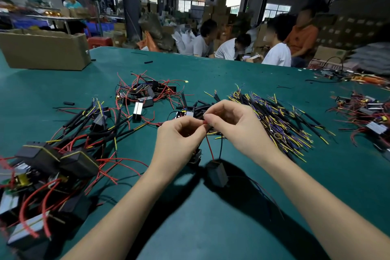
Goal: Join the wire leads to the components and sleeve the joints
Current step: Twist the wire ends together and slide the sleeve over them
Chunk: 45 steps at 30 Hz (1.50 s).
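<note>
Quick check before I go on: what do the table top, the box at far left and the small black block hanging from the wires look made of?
Table top: seems a green mat or felt, matte, seamless.
Box: brown corrugated cardboard, flaps open.
Black block: probably moulded plastic, dull sheen; it hangs on a red lead below both hands.

Two hands (181, 135), one cardboard box (45, 48) (wires beyond counting).

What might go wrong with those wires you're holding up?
The left hand and right hand pinch only the thin red wire, while the black component dangles below; its weight might tug the joint apart. The loose leads could also snag the sleeve pile.
</note>
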Available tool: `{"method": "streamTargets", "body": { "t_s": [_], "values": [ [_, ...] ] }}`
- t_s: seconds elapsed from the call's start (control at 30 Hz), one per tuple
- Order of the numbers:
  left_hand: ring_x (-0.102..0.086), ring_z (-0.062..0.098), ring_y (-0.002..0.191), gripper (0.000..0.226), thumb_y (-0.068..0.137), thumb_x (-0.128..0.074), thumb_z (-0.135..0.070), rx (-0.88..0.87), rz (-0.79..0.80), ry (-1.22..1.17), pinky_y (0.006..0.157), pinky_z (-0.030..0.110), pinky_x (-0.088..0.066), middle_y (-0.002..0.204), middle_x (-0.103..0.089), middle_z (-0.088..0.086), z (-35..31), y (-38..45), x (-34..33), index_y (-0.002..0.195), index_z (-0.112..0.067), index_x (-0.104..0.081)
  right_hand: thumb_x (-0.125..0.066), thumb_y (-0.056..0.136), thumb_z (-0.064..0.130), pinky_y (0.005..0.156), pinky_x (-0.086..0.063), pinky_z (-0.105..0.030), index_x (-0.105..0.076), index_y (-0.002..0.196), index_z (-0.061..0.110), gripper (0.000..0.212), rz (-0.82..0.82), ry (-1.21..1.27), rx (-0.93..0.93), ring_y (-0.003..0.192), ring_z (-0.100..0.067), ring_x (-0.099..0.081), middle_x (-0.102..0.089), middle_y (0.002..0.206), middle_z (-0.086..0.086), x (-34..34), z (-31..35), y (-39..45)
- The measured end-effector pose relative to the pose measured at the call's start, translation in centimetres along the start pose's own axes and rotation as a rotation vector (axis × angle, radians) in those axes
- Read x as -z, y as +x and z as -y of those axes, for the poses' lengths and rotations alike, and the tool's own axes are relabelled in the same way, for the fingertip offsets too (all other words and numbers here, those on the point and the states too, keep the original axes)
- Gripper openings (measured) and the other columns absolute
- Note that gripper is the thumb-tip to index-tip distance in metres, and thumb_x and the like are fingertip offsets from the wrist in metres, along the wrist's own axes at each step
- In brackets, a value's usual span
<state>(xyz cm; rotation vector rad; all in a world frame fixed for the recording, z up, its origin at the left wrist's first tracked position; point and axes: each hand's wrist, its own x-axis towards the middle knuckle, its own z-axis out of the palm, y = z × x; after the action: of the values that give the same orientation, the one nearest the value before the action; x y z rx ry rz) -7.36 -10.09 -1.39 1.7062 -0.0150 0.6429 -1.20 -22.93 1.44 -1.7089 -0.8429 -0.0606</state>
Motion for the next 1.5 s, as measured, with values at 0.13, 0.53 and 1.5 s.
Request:
{"method": "streamTargets", "body": {
  "t_s": [0.13, 0.53, 1.5],
  "values": [
    [-0.053, 0.013, 0.064, 0.009, 0.084, -0.068, -0.009, -0.008, 0.024, 0.01, 0.064, 0.029, -0.043, 0.072, -0.068, 0.018, 0.3, 0.2, 0.1, 0.076, -0.008, -0.072, -0.066, 0.087, 0.003, 0.059, -0.044, -0.01, -0.068, 0.077, 0.013, 0.014, 0.006, 0.019, -0.052, 0.059, 0.002, -0.058, -0.067, 0.064, 0.009, 0.6, 0.3, 0.5],
    [-0.065, 0.019, 0.066, 0.009, 0.09, -0.063, -0.011, 0.041, -0.023, 0.057, 0.066, 0.033, -0.051, 0.071, -0.073, -0.001, 1.5, 0.6, 0.3, 0.08, -0.012, -0.064, -0.063, 0.087, -0.001, 0.063, -0.049, -0.012, -0.069, 0.092, 0.011, 0.014, 0.021, 0.139, -0.124, 0.06, 0.002, -0.059, -0.07, 0.07, 0.013, 1.5, -0.9, -0.4],
    [-0.037, 0.007, 0.041, 0.015, 0.098, -0.049, -0.013, 0.07, 0.09, -0.005, 0.048, 0.027, -0.03, 0.05, -0.049, -0.008, 2.5, -0.1, -1.2, 0.084, -0.017, -0.047, -0.071, 0.082, 0.002, 0.074, -0.049, -0.015, -0.074, 0.091, 0.008, 0.012, -0.002, 0.028, -0.069, 0.076, -0.005, -0.066, -0.075, 0.086, -0.002, 1.1, -2.2, -1.5]
  ]
}}
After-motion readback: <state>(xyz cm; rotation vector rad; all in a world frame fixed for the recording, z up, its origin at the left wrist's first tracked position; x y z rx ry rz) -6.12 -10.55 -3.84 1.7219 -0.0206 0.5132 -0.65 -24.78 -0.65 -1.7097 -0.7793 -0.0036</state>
